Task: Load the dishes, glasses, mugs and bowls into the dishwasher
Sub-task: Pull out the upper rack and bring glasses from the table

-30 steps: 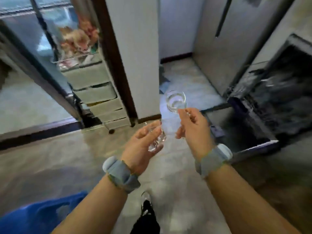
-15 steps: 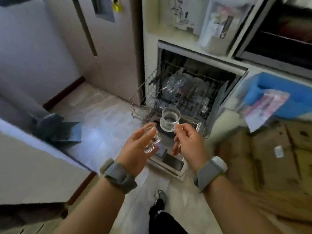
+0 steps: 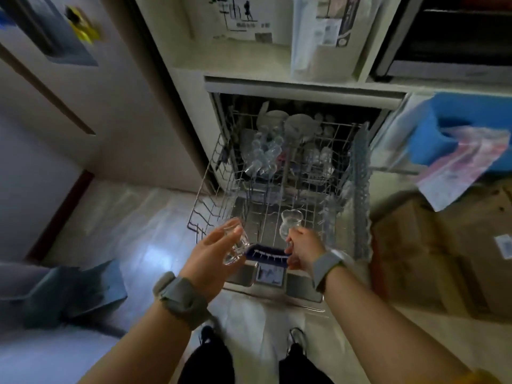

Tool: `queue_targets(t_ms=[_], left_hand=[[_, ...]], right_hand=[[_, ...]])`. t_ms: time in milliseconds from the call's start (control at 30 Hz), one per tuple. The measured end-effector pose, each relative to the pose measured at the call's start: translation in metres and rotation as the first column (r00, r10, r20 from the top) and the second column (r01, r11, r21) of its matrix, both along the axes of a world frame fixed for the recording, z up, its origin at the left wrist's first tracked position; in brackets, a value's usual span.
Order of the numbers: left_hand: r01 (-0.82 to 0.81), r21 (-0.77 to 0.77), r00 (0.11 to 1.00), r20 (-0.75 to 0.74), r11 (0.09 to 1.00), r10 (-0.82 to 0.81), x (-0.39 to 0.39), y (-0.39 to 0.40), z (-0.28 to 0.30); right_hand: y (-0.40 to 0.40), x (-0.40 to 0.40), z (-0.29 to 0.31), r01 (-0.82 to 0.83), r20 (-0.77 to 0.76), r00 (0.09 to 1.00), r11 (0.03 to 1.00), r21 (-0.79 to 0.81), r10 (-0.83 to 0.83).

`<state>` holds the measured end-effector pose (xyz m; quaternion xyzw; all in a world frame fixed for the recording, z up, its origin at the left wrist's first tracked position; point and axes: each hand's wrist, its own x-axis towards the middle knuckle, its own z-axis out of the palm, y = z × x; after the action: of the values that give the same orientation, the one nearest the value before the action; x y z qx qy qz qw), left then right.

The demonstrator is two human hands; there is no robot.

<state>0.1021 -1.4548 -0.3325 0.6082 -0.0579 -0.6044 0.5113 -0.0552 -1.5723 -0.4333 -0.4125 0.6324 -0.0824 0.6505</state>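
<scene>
My left hand grips a small clear glass lying on its side in the palm, just in front of the dishwasher's pulled-out upper rack. My right hand pinches a second clear glass by its base, held upright over the rack's near edge. Several glasses and pale bowls stand in the back of the rack. The open dishwasher door lies flat below my hands.
A tall grey cabinet stands left of the dishwasher. Cardboard boxes and a blue bin with papers sit to the right. A folded grey cloth lies at lower left. My feet stand on the pale floor just before the door.
My view has turned from the hallway to face the dishwasher squarely, and I have stepped closer. Both hands, each still holding its glass, now hover at the rack's front edge.
</scene>
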Motion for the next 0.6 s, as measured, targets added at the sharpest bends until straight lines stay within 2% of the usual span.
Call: queue_targets(t_ms=[133,167,267,367,467,600], left_hand=[[0.191,0.027,0.981,0.03,0.981,-0.192,0.063,-0.041,-0.018],[0.19,0.029,0.98,0.049,0.981,-0.192,0.064,-0.045,-0.016],[0.361,0.062,0.932,0.012,0.931,-0.362,0.118,-0.08,-0.032],[0.468,0.077,0.883,0.007,0.881,-0.469,0.145,-0.105,-0.04],[0.508,0.089,0.86,-0.009,0.857,-0.51,0.161,-0.124,-0.051],[0.523,0.116,0.851,-0.014,0.844,-0.525,0.16,-0.152,-0.069]], right_hand=[[-0.026,0.044,-0.022,0.064,-0.074,0.996,0.99,0.129,-0.055],[-0.028,0.043,-0.021,0.054,-0.091,0.995,0.985,0.161,-0.039],[-0.039,0.076,-0.035,0.165,-0.18,0.976,0.952,0.257,-0.12],[-0.046,0.09,-0.04,0.189,-0.242,0.963,0.939,0.288,-0.12],[-0.053,0.101,-0.049,0.097,-0.318,0.948,0.971,0.217,-0.024],[-0.072,0.101,-0.065,0.099,-0.33,0.944,0.97,0.221,-0.021]])
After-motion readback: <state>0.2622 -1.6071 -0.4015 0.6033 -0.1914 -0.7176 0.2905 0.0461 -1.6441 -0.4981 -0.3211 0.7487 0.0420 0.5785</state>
